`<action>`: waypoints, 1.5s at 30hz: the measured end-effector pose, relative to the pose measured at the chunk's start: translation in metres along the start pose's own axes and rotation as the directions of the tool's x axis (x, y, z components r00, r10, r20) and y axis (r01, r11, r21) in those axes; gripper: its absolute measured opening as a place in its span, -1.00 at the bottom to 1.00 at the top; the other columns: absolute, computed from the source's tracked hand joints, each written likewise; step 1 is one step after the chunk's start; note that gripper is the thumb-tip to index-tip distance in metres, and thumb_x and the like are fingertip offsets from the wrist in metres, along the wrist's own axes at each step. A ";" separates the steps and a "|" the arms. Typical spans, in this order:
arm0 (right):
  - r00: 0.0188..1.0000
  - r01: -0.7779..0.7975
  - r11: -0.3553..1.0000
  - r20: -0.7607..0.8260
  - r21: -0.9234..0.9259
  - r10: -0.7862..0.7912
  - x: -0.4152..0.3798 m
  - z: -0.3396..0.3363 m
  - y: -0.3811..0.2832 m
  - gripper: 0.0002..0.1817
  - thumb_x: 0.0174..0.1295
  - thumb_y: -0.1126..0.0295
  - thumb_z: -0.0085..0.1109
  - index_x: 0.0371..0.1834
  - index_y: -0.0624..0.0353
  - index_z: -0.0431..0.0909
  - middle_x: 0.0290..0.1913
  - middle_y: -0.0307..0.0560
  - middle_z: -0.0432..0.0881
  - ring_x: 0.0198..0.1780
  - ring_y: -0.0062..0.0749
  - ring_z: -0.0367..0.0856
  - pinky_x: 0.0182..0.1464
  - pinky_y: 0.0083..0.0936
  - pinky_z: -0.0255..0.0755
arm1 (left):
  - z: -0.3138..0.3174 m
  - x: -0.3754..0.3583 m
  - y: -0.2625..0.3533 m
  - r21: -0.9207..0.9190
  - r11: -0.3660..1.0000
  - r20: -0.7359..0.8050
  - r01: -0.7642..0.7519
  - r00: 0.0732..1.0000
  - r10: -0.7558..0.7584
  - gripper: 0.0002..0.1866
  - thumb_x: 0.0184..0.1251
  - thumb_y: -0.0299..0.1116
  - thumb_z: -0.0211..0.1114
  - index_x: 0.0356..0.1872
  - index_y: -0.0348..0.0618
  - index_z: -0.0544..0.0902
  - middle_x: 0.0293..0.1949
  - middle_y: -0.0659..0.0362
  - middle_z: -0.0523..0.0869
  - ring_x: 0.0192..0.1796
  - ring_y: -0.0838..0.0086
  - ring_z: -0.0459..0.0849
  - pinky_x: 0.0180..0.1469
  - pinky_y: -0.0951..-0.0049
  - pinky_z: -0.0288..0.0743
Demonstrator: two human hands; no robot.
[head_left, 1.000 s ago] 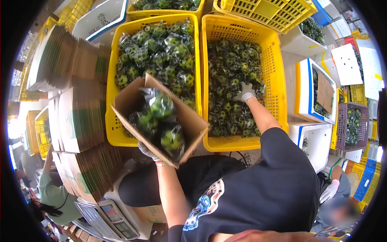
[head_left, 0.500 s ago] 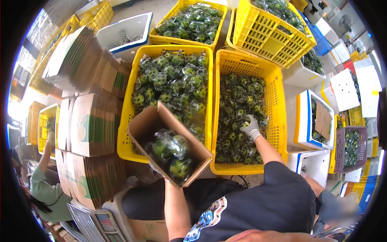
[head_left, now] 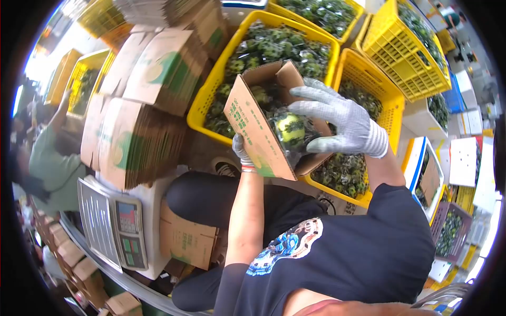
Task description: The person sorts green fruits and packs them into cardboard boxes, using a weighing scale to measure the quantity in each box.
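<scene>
The person wears a black shirt (head_left: 363, 247) with a bright picture on its front. The right hand (head_left: 342, 118), in a gray glove, is over the open top of a brown box (head_left: 258, 134). Its fingers are spread, and the thumb is apart from the rest. A green fruit (head_left: 291, 130) in clear wrap is in the box, just beside the fingers and thumb. I cannot tell if the hand touches it. The left hand (head_left: 242, 150), gloved too, holds the box low on its left side. Part of that grip is hidden. The box is tilted, with green print on its side.

Behind the box is the left crate (head_left: 198, 108), yellow and full of wrapped fruit. Next to it is the right crate (head_left: 394, 113), yellow too, with more fruit in it. To the left are a scale (head_left: 129, 218) and a tall pile of flat boxes (head_left: 158, 68). To the right is a white tub (head_left: 407, 167) with a blue edge. Farther back, a slotted crate (head_left: 406, 63) sits up high. Far to the left is another person (head_left: 58, 158) in a green top.
</scene>
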State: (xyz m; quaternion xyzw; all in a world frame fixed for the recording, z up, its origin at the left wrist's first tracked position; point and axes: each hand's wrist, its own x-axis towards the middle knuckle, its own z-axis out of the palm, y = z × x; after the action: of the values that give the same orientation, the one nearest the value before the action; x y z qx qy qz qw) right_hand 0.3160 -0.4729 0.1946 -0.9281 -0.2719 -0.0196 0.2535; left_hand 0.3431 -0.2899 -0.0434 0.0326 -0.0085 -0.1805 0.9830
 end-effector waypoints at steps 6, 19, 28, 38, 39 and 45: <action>0.990 0.123 0.932 -0.022 -0.342 -0.138 0.037 0.020 -0.039 -0.41 -0.12 0.11 0.38 0.05 0.04 0.56 0.04 -0.05 0.60 0.28 -0.02 0.38 0.36 -0.01 0.10 | 0.020 -0.003 0.023 -0.030 0.984 0.006 -0.177 0.984 0.178 -0.26 0.04 -0.01 0.32 0.24 -0.18 0.37 0.08 -0.03 0.56 0.06 0.13 0.60 0.14 0.10 0.52; 0.893 0.394 0.917 -0.265 0.065 -0.365 0.067 0.004 -0.095 -0.43 -0.21 0.37 0.45 -0.05 0.13 0.44 -0.17 -0.10 0.56 -0.15 -0.26 0.59 -0.11 -0.45 0.47 | 0.035 -0.025 0.048 -0.176 0.956 0.140 -0.235 0.955 0.260 -0.20 0.06 0.07 0.26 0.32 -0.10 0.31 0.20 0.01 0.48 0.22 0.11 0.48 0.29 0.03 0.36; 0.829 -0.533 0.788 0.004 0.309 0.559 -0.066 -0.009 -0.040 -0.13 -0.30 0.43 0.43 0.25 0.19 0.31 0.15 -0.05 0.43 0.21 -0.28 0.39 0.23 -0.34 0.31 | 0.019 -0.030 0.053 -0.298 0.931 0.145 -0.210 0.954 0.262 -0.26 0.08 0.07 0.27 0.25 -0.13 0.38 0.15 0.00 0.53 0.16 0.10 0.52 0.26 0.02 0.37; 0.968 0.251 0.822 -0.136 0.511 -0.211 0.091 0.192 -0.117 -0.48 -0.02 0.37 0.37 0.07 0.24 0.49 0.01 -0.04 0.60 0.01 -0.25 0.58 0.07 -0.35 0.47 | 0.082 -0.133 0.209 0.442 0.475 0.146 -0.761 0.583 0.799 -0.25 0.04 -0.34 0.37 0.31 -0.21 0.30 0.21 0.00 0.47 0.20 0.19 0.48 0.22 0.21 0.40; 0.943 0.328 0.807 -0.117 0.491 -0.312 0.114 0.190 -0.131 -0.51 -0.02 0.41 0.35 0.04 0.24 0.51 -0.01 -0.04 0.62 0.01 -0.23 0.58 0.08 -0.34 0.46 | 0.089 -0.164 0.251 0.498 0.346 0.283 -0.795 0.526 0.802 -0.26 0.15 -0.19 0.29 0.33 -0.24 0.24 0.25 -0.01 0.40 0.24 0.21 0.41 0.28 0.23 0.31; 0.810 0.528 0.594 -0.150 0.607 -0.567 0.269 0.265 -0.239 0.30 -0.38 0.44 0.47 0.45 0.21 -0.28 0.22 0.21 0.32 0.30 -0.18 0.29 0.26 -0.45 0.31 | 0.186 -0.295 0.362 0.691 -0.201 0.507 -0.695 0.267 0.819 -0.45 0.46 -0.18 0.01 0.34 -0.31 0.25 0.30 0.03 0.36 0.35 0.29 0.31 0.41 0.26 0.11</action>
State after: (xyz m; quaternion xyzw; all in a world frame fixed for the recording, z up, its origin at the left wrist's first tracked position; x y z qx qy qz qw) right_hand 0.3947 -0.0392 0.1210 -0.6617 -0.5413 0.0217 0.5184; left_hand 0.1901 0.1416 0.1653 0.5067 -0.0503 0.4846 0.7113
